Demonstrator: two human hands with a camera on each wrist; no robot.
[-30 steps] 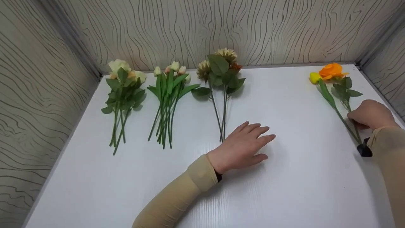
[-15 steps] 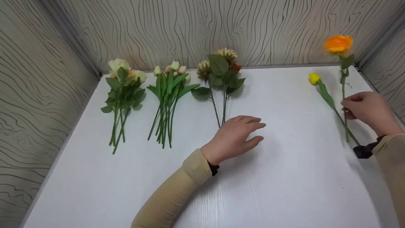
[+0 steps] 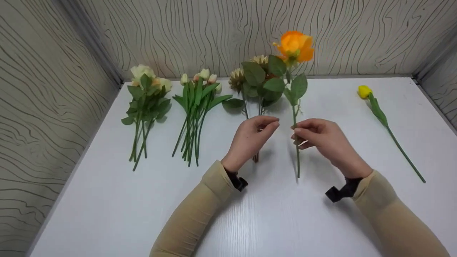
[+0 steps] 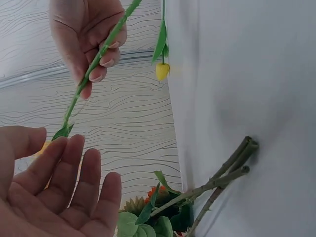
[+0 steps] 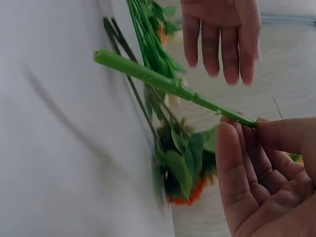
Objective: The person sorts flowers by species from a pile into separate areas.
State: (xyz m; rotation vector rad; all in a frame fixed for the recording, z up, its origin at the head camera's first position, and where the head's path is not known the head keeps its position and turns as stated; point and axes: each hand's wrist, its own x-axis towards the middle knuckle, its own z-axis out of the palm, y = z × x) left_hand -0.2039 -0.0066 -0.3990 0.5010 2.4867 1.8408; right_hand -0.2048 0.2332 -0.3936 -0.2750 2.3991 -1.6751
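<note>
In the head view, my right hand (image 3: 321, 137) pinches the green stem of an orange rose (image 3: 295, 46), holding it upright above the table. The lower stem (image 5: 143, 74) sticks out past the fingers in the right wrist view. My left hand (image 3: 251, 137) is just left of that stem, its fingers (image 4: 74, 168) loosely bent and apart from it, with nothing held. Behind the left hand lies a bunch of cream and orange-red flowers (image 3: 254, 73), its stems partly hidden by the hand. A single yellow tulip (image 3: 365, 91) lies on the right.
A bunch of pale tulips (image 3: 198, 96) lies left of the hands, with cream roses (image 3: 144, 92) farther left. All rest on a white table (image 3: 271, 221). Wood-patterned panels (image 3: 200, 35) stand at the back and sides.
My right hand has lifted the orange rose off the table beside the yellow tulip and carried it left to the middle. The left hand has shifted slightly and its fingers have drawn closer together.
</note>
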